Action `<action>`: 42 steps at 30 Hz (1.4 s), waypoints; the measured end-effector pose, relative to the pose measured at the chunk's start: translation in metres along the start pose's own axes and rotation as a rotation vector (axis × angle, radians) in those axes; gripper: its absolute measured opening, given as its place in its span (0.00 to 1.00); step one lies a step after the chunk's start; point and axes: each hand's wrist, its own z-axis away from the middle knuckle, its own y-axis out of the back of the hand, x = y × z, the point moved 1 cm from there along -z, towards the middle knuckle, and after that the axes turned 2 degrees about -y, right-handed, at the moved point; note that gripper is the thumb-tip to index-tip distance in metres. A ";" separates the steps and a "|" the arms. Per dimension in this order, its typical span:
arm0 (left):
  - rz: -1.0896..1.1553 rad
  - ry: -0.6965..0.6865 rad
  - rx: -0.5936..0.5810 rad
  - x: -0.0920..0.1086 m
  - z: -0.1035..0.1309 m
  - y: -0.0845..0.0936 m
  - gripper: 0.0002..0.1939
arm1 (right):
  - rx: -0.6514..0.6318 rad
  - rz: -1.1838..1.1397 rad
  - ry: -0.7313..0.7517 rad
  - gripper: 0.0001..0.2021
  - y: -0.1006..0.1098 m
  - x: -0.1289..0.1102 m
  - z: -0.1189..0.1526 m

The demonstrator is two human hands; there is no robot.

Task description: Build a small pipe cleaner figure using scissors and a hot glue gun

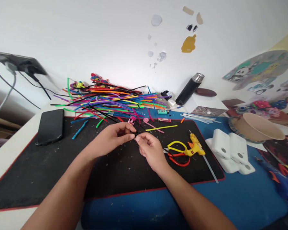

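Observation:
Over the black mat (62, 169), my left hand (114, 137) and my right hand (152, 151) meet with their fingertips almost touching. Both pinch a thin black pipe cleaner (141, 127), which is hard to make out against the mat and partly hidden by my fingers. Just beyond my fingers lie a pink lighter (132, 120), a coiled pink pipe cleaner (147, 121) and a yellow-green pipe cleaner (166, 127). To the right of my right hand rest pliers with yellow and red handles (179, 159).
A yellow glue gun (196, 147) lies right of the pliers. Behind the mat spreads a heap of coloured pipe cleaners (110, 99). A phone (50, 126) is at left, a black flask (189, 89) at the back, white devices (230, 148) and a bowl (264, 126) at right.

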 end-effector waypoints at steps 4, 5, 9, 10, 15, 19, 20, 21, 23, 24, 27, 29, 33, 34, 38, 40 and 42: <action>0.111 0.011 -0.002 -0.001 -0.002 0.002 0.20 | 0.001 -0.106 -0.018 0.17 -0.001 -0.001 0.001; 0.133 0.012 -0.009 -0.002 -0.003 0.002 0.20 | -0.001 -0.123 -0.020 0.17 -0.001 -0.001 0.001; 0.212 0.003 -0.052 -0.003 -0.005 0.000 0.20 | -0.013 -0.157 -0.012 0.17 0.001 -0.001 0.004; 0.222 -0.001 -0.054 -0.003 -0.005 -0.001 0.20 | -0.016 -0.160 -0.010 0.17 0.002 -0.001 0.004; 0.231 0.006 -0.060 -0.004 -0.006 -0.007 0.18 | -0.028 -0.156 -0.012 0.17 0.006 -0.001 0.005; 0.239 0.017 -0.066 -0.004 -0.006 -0.010 0.17 | -0.035 -0.148 -0.017 0.17 0.007 0.001 0.005; 0.244 0.018 -0.066 -0.005 -0.006 -0.011 0.17 | -0.039 -0.145 -0.019 0.17 0.007 0.001 0.005; 0.248 0.019 -0.066 -0.005 -0.006 -0.011 0.16 | -0.044 -0.142 -0.021 0.17 0.007 0.001 0.005; 0.257 0.021 -0.068 -0.006 -0.007 -0.012 0.15 | -0.049 -0.133 -0.022 0.17 0.008 0.001 0.005; 0.262 0.022 -0.069 -0.006 -0.007 -0.012 0.14 | -0.051 -0.130 -0.023 0.18 0.008 0.000 0.005; 0.280 0.028 -0.067 -0.006 -0.007 -0.013 0.14 | -0.054 -0.135 -0.022 0.18 0.008 -0.001 0.006; 0.290 0.037 -0.064 -0.006 -0.007 -0.013 0.15 | -0.058 -0.149 -0.017 0.19 0.007 -0.002 0.006; 0.284 0.040 -0.067 -0.006 -0.006 -0.013 0.14 | -0.062 -0.153 -0.013 0.20 0.007 -0.003 0.006; 0.282 0.038 -0.065 -0.006 -0.007 -0.013 0.14 | -0.062 -0.154 -0.014 0.20 0.007 -0.003 0.006; 0.294 0.038 -0.055 -0.009 -0.007 -0.013 0.15 | -0.051 -0.162 -0.021 0.19 0.007 -0.001 0.007; 0.301 0.041 -0.062 -0.010 -0.007 -0.014 0.16 | -0.049 -0.161 -0.021 0.18 0.007 0.000 0.007; 0.304 0.036 -0.070 -0.011 -0.007 -0.014 0.16 | -0.053 -0.162 -0.022 0.19 0.007 0.000 0.007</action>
